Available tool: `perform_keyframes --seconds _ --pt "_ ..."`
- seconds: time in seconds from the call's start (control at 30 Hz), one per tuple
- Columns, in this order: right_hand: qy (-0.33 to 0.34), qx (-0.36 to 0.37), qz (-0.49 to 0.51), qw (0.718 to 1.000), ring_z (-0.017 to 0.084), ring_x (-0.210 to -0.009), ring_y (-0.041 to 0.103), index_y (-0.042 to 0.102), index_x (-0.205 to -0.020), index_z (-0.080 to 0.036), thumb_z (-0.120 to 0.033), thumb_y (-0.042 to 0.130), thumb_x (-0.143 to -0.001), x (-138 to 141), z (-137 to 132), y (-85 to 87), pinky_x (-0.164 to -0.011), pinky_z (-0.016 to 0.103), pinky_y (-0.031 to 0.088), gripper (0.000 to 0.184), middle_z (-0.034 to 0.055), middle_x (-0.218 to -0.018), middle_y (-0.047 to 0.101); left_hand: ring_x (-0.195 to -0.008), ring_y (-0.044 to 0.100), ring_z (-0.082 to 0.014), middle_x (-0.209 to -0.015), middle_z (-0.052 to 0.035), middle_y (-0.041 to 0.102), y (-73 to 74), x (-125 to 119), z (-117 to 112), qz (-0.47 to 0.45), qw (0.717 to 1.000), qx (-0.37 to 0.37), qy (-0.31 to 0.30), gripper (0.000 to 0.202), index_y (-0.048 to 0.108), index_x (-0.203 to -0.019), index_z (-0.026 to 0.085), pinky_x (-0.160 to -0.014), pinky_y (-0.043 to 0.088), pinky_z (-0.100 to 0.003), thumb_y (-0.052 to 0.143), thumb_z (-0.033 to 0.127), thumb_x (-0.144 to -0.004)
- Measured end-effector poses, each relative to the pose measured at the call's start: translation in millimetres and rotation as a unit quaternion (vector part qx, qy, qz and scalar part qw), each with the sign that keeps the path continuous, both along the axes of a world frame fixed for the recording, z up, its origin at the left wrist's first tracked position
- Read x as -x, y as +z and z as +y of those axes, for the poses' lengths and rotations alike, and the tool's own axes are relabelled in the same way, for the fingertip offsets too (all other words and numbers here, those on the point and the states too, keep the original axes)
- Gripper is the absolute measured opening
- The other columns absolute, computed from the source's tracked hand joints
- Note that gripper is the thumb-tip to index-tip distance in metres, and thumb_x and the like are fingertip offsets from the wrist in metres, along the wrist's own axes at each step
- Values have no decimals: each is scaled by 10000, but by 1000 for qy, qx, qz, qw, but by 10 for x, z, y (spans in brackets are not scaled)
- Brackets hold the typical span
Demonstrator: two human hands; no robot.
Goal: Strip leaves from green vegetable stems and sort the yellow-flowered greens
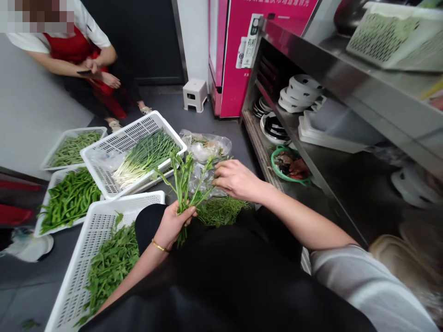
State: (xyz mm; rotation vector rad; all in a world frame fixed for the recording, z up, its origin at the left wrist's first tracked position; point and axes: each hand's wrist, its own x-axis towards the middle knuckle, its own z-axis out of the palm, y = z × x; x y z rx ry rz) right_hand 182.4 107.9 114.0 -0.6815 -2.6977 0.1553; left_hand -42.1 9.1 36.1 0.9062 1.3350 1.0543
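A bunch of leafy green stems [183, 177] stands upright in my left hand [177, 219], whose fingers are wrapped round its lower part. Just right of the bunch is my right hand [233, 177], its fingers bent and pressed together at the tip of one stem; what they pinch is too small to make out well. Below both hands, a heap of thin green stems [221, 211] lies in front of my lap. Beside my left arm, a white basket [79, 249] holds loose leafy greens [112, 260].
Farther off are a basket of green chillies [71, 198], one of spring onions [148, 157] and one of green beans [78, 147]. A co-worker in a red apron [67, 46] sits at the back left. Steel shelving [311, 60] stands close on the right.
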Motion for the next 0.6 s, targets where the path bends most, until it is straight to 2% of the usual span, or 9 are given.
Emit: perform_keyframes --seconds 0.07,0.13,0.27,0.33,0.4,0.47,0.53,0.6 --pt "49 -29 -69 996 219 -1022 461 665 -812 -159 -232 441 -882 80 89 -113 -919 407 292 245 87 -861 607 -428 418 -54 -614 -5 614 6 1 -12 -5 1000 4 -14 256 527 -713 140 -407 316 -186 704 323 -680" --pt "60 -34 -98 993 209 -973 469 650 -758 -147 -220 441 -875 132 136 -267 -920 399 279 251 81 -812 595 -430 430 -54 -621 -11 619 15 4 -32 -22 999 19 -28 251 530 -716 137 -410 325 -184 698 321 -686" --pt "68 9 -96 993 172 -816 489 637 -747 -142 -235 462 -852 116 82 -509 -851 345 319 224 67 -767 580 -426 454 -60 -615 -13 620 28 31 -61 -72 996 53 -18 275 519 -734 139 -401 333 -181 719 312 -659" --pt "47 36 -75 995 158 -750 490 629 -721 -140 -217 475 -829 72 46 -599 -807 323 340 203 59 -731 574 -429 473 -70 -631 -22 626 27 57 -65 -84 994 61 -26 286 515 -743 139 -404 350 -192 725 311 -652" --pt "-6 70 -16 997 147 -707 496 615 -691 -141 -182 483 -793 16 47 -679 -756 300 361 171 49 -702 570 -415 467 -68 -620 -16 615 19 92 -66 -89 993 66 -44 290 507 -729 137 -394 340 -192 730 304 -650" --pt "-77 128 95 984 139 -700 518 596 -688 -142 -155 472 -773 -47 79 -730 -710 274 383 151 43 -710 580 -387 424 -47 -576 10 578 5 130 -66 -98 992 64 -45 291 492 -707 138 -378 299 -176 734 290 -652" --pt "-145 191 223 945 125 -659 534 577 -721 -146 -165 416 -807 -98 95 -725 -648 249 400 184 31 -705 580 -375 382 -29 -543 31 543 -11 159 -67 -112 992 57 -29 290 481 -699 138 -371 259 -161 731 280 -659" --pt "-184 207 295 914 115 -626 534 572 -786 -149 -201 356 -860 -97 45 -657 -598 234 399 234 26 -713 578 -381 374 -27 -542 31 539 -24 164 -64 -118 991 55 -18 284 482 -708 138 -374 253 -158 724 281 -669"
